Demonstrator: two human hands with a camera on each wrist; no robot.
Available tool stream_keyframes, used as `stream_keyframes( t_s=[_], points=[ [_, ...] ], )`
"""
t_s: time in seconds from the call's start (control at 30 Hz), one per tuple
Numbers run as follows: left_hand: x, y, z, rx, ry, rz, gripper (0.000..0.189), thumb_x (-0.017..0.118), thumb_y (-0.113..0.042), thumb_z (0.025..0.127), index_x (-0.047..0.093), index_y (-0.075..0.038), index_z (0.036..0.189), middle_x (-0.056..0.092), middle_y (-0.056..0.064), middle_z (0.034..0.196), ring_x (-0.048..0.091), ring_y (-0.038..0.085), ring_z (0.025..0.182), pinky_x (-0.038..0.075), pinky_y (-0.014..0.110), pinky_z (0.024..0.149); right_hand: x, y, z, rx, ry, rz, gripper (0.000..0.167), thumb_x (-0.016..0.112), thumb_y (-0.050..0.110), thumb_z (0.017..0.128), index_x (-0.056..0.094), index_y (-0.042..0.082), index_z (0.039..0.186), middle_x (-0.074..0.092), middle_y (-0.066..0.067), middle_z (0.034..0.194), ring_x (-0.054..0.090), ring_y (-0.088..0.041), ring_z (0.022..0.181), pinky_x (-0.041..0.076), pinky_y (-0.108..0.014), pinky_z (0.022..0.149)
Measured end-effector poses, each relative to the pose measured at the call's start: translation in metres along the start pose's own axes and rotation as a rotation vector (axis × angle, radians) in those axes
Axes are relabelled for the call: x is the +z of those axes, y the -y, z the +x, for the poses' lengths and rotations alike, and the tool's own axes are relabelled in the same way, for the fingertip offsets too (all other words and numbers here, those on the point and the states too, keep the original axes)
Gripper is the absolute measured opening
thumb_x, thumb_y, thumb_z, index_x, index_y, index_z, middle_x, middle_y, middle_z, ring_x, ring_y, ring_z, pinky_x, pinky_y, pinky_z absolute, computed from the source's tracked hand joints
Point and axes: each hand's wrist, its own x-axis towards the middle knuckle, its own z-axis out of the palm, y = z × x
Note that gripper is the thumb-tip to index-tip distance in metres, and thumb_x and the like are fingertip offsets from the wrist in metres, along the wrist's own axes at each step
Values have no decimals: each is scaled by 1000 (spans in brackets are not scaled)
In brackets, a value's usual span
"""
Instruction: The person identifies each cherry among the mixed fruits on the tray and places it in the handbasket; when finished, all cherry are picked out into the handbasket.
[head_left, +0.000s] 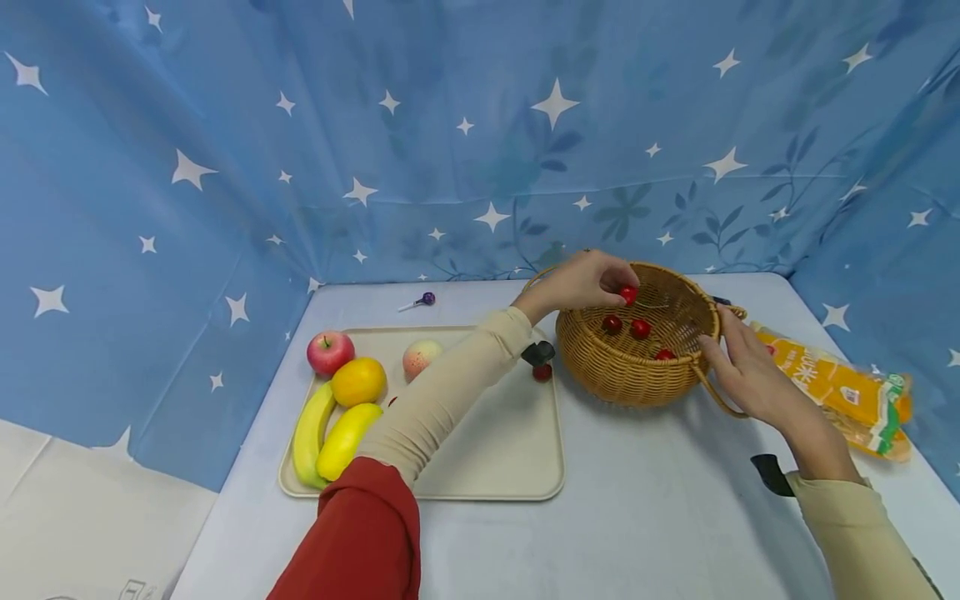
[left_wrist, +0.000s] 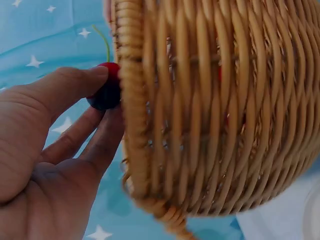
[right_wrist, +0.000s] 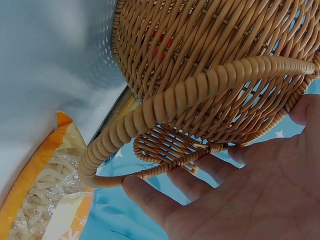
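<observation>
My left hand [head_left: 581,283] reaches over the far left rim of a wicker basket [head_left: 626,379]. Between thumb and fingertips it pinches a red cherry [head_left: 628,295], whose green stem shows in the left wrist view. Inside the basket lie several more cherries [head_left: 640,329]. At the basket's right side, my right hand [head_left: 750,371] holds the rim, thumb on the near inner edge and fingers along the outside. In the right wrist view, those fingers touch the rim and handle [right_wrist: 195,90] from outside.
Left of the basket lies a beige tray [head_left: 498,475] with an apple [head_left: 330,353], a banana [head_left: 311,437], a peach [head_left: 422,357], other fruit and a dark red cherry [head_left: 542,372]. A lollipop [head_left: 426,299] lies behind it. An orange-yellow food bag [head_left: 840,387] is at right; a blue curtain [head_left: 450,125] hangs behind.
</observation>
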Motion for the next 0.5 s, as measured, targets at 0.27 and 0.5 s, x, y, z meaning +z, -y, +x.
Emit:
stream_keyframes(
  t_s=[0.27,0.5],
  points=[
    [17,4,14,-18,50,82,28,74,-8,102,73,-7,129,74,9,132,70,21,125,57,19,99,1,3,0,-2,-1,4,80,24,51,117,-17,5,170,-11,-39,173,0,-66,157,12,-89,117],
    [19,8,10,15,29,53,25,70,-5,103,73,-6,129,74,12,134,70,26,127,57,18,100,-1,2,-1,3,6,-14,81,23,51,117,-19,5,169,-13,-39,173,-1,-66,157,12,-89,117]
  ],
)
